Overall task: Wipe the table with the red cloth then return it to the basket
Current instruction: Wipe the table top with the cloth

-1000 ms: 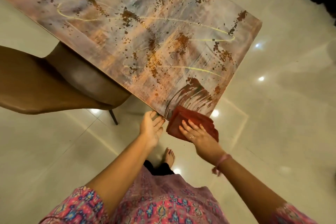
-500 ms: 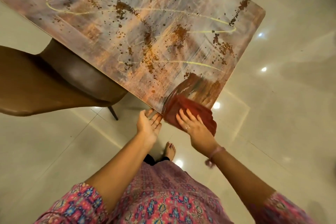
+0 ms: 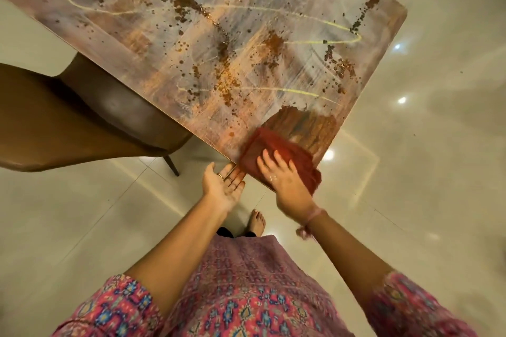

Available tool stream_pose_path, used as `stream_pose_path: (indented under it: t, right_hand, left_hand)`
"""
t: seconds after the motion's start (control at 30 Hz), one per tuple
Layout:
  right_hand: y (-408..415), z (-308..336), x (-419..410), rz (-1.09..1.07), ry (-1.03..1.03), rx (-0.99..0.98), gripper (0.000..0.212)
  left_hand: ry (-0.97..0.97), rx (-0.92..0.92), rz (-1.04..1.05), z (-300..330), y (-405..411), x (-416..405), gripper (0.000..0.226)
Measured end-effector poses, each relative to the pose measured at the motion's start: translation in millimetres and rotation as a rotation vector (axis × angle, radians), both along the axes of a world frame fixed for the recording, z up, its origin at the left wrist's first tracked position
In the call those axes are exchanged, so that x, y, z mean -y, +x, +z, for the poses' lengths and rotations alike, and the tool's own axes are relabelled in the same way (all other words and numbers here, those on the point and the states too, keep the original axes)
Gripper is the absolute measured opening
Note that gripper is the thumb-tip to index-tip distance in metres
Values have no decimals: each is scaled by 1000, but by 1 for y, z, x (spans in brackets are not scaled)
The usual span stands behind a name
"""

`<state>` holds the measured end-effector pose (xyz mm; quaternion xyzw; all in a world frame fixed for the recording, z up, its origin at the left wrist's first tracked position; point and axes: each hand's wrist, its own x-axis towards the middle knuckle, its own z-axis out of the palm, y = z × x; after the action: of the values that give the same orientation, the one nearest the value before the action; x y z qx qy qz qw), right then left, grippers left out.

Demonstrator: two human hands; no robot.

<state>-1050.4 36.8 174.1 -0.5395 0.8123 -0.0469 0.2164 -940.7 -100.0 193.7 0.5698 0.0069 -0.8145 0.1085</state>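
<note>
The red cloth [image 3: 276, 152] lies folded on the near corner of the table [image 3: 219, 44], partly hanging over the edge. My right hand [image 3: 284, 180] presses flat on top of it, fingers spread. My left hand [image 3: 223, 186] is held palm up and cupped just below the table edge, beside the cloth, holding nothing. The tabletop is mottled with brown specks, smears and pale yellow lines; a dark wiped streak runs just beyond the cloth. No basket is in view.
A brown padded chair [image 3: 68, 128] is tucked under the table's left side, one leg showing. Glossy pale floor tiles [image 3: 410, 172] surround the table. My bare foot [image 3: 257, 223] stands just below the table corner.
My right hand has slid the cloth a little along the near corner, leaving a broader dark streak. My left hand has turned palm up under the edge.
</note>
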Motion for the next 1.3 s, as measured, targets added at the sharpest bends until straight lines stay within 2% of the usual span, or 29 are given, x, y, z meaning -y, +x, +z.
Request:
stream_pose_path:
  t: [0.1, 0.17, 0.3, 0.4, 0.43, 0.53, 0.63, 0.77, 0.93, 1.07, 1.17, 1.3]
  right_hand:
    - [-20, 1, -38, 209, 22, 58, 92]
    - [-51, 6, -30, 207, 44, 81, 88]
    - [-93, 12, 25, -55, 49, 87, 92]
    - [-80, 11, 65, -319, 30, 70, 88]
    - [-67, 11, 70, -340, 18, 55, 88]
    - [-15, 4, 39, -81, -2, 105, 91]
    - [8, 7, -20, 128, 33, 188, 84]
    - [-3, 15, -16, 148, 91, 236, 78]
    - [-18, 17, 80, 165, 49, 170, 86]
    - [-22, 15, 140, 176, 20, 129, 83]
    - [-16, 9, 106, 184, -14, 131, 86]
    - [-5, 5, -3, 167, 3, 177, 85]
  left_hand:
    - [15, -44, 12, -2, 3, 1, 58]
    - [9, -49, -20, -4, 6, 2, 60]
    - [2, -64, -45, -9, 9, 3, 60]
    - [-15, -51, -69, -12, 10, 2, 61]
    - [-20, -52, -79, -12, 10, 3, 61]
    - [-30, -58, -94, -11, 11, 5, 62]
    - [-14, -59, -72, -8, 10, 6, 63]
    - [-8, -56, -66, -8, 12, 5, 64]
    - [-24, -7, -60, -8, 12, 0, 64]
    - [-6, -5, -33, -9, 12, 0, 69]
    - [-18, -4, -59, -11, 11, 6, 70]
    - [-43, 33, 25, -13, 15, 24, 61]
